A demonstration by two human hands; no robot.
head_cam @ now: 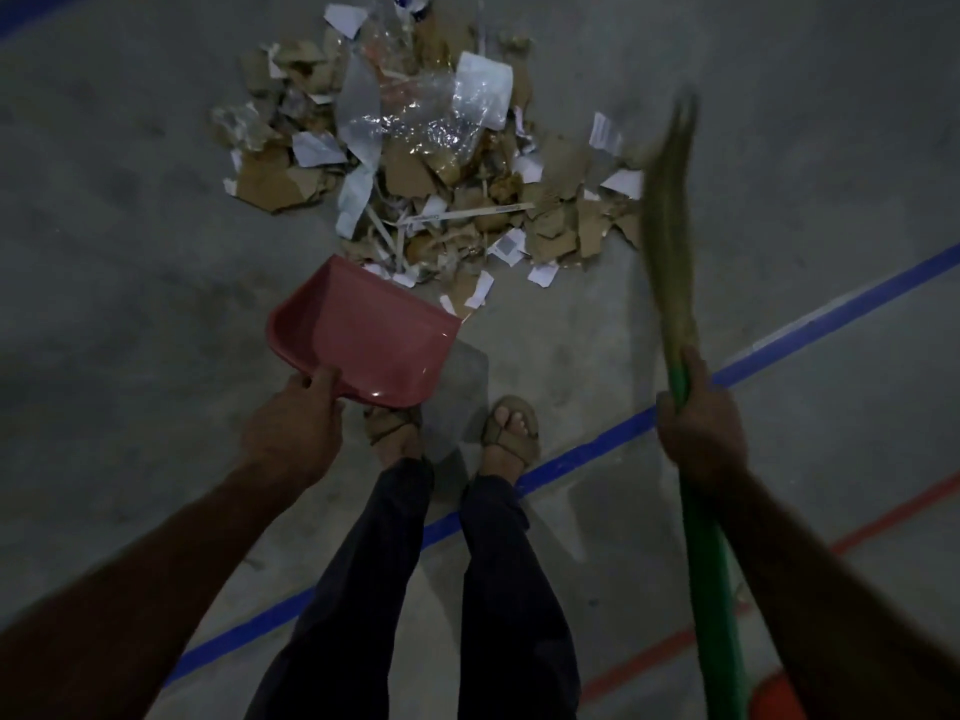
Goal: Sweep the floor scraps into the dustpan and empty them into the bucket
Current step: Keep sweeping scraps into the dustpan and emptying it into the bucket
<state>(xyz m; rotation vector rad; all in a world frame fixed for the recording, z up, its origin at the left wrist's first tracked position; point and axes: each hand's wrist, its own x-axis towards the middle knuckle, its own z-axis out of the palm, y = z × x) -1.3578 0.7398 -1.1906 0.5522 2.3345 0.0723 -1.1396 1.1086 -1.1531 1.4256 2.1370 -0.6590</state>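
Observation:
A heap of scraps [415, 163], torn cardboard, white paper and clear plastic, lies on the grey concrete floor ahead of me. My left hand [293, 423] grips the rear of a red dustpan [363, 330], whose open front edge touches the near side of the heap. The pan looks empty. My right hand [698, 423] grips the green handle of a broom [670, 200]. Its straw-coloured bristles are blurred and stand at the right edge of the heap.
My two sandalled feet [452, 433] stand just behind the dustpan. A blue floor line [779, 345] runs diagonally under me, with a red line [883, 517] nearer. A red-orange object [776, 698] shows at the bottom right corner, partly hidden by the broom handle.

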